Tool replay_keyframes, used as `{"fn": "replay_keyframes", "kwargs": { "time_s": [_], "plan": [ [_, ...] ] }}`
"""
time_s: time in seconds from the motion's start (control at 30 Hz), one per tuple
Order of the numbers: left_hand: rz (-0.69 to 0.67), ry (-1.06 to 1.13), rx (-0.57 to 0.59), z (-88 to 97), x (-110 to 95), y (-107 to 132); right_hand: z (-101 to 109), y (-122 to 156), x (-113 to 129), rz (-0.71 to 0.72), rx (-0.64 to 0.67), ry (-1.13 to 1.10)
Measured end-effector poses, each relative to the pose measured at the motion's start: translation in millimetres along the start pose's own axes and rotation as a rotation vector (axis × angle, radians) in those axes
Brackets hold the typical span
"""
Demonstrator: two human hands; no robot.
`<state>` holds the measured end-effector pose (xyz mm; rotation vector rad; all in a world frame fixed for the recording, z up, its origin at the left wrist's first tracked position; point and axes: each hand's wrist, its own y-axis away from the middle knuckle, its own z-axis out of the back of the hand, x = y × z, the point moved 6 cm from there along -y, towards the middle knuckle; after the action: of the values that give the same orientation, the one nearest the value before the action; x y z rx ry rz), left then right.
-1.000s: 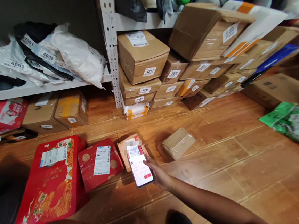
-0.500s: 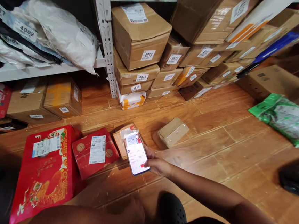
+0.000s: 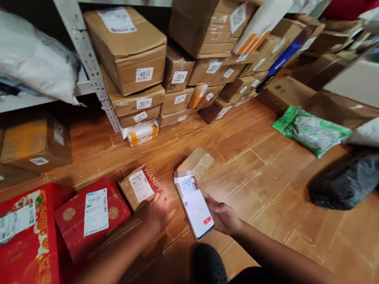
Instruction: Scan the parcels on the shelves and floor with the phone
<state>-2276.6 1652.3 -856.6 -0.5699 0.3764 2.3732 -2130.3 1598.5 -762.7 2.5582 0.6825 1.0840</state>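
Observation:
My right hand point(image 3: 223, 214) grips a smartphone point(image 3: 196, 208) by its right edge, the lit screen facing up. On the screen a label picture shows above a small red button. My left hand point(image 3: 162, 209) hangs beside the lower right corner of a small brown box point(image 3: 137, 191) with red lettering and a white label. Its fingers are slightly curled and apart, with nothing in them; whether they touch the box I cannot tell. Beyond the phone lies a plain carton point(image 3: 198, 161), partly covered by it. A red box point(image 3: 118, 205) with a label sits left of the small brown one.
A large red gift box point(image 3: 17, 258) lies at the left. Numbered cartons point(image 3: 142, 53) are stacked against a metal shelf post point(image 3: 85, 54). A green plastic parcel point(image 3: 314, 129) and a black-wrapped parcel point(image 3: 352, 178) lie on the floor at right. My shoe point(image 3: 209, 266) is below the phone.
The view has swung to the right. My left hand has risen from low in the picture to the small brown box. The phone has moved off that box, toward the plain carton; my right thumb has left its screen.

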Motion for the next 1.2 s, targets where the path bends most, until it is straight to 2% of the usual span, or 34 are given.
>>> {"fn": "replay_keyframes", "kwargs": {
  "time_s": [0.1,0.17,0.27,0.33,0.43,0.5,0.57,0.63,0.7,0.73,0.8,0.9,0.93,1.0,1.03,1.1,1.13,1.2],
  "plan": [
    [0.083,-0.033,-0.098,12.3,-20.0,-69.3,38.2,12.7,20.4,0.103,-0.146,-0.033],
    [0.138,-0.066,-0.089,7.9,-38.5,-107.4,56.2,16.7,28.3,0.168,-0.202,-0.072],
    [0.179,-0.086,-0.015,-9.5,-56.2,-142.6,69.7,18.9,26.0,0.213,-0.203,-0.147],
    [0.205,-0.068,-0.002,-16.5,-51.5,-153.3,72.2,19.2,15.5,0.194,-0.170,-0.195],
    [0.230,-0.010,0.009,-12.3,-22.1,-164.2,70.5,18.7,-3.0,0.151,-0.099,-0.262],
    [0.279,0.070,0.072,-4.3,1.8,-172.1,68.5,17.6,-11.7,0.136,-0.056,-0.293],
    [0.337,0.122,0.140,4.1,16.0,-177.6,66.8,16.6,-15.7,0.125,-0.023,-0.307],
    [0.300,0.043,0.116,11.9,12.6,-178.1,66.2,16.7,-15.1,0.118,-0.001,-0.304],
    [0.168,-0.134,0.003,11.6,-3.3,-168.9,67.4,18.7,-11.4,0.114,0.011,-0.290],
    [0.094,-0.216,-0.059,5.8,-11.8,-159.2,68.8,20.3,-9.0,0.114,0.012,-0.281],
    [-0.038,-0.309,-0.131,-17.7,-22.2,-131.7,73.0,24.4,-5.3,0.105,0.012,-0.267],
    [-0.185,-0.330,-0.126,-59.2,-22.9,-86.2,81.0,31.2,-5.0,0.077,0.008,-0.260],
    [-0.215,-0.326,-0.123,-67.0,-22.9,-75.3,83.7,33.3,-6.5,0.065,0.006,-0.259],
    [-0.217,-0.318,-0.136,-67.7,-27.1,-68.3,88.2,36.4,-10.6,0.040,-0.001,-0.256],
    [-0.198,-0.319,-0.146,-61.7,-32.1,-73.3,89.8,37.2,-12.6,0.029,-0.006,-0.252],
    [-0.132,-0.341,-0.135,-44.0,-45.0,-98.8,91.6,36.7,-14.9,0.017,-0.022,-0.239],
    [-0.098,-0.367,-0.087,-36.0,-50.7,-116.5,91.7,35.6,-14.8,0.019,-0.032,-0.229],
    [0.000,-0.406,0.108,-25.9,-51.5,-152.4,90.9,32.2,-12.3,0.036,-0.053,-0.207]
  ]
}}
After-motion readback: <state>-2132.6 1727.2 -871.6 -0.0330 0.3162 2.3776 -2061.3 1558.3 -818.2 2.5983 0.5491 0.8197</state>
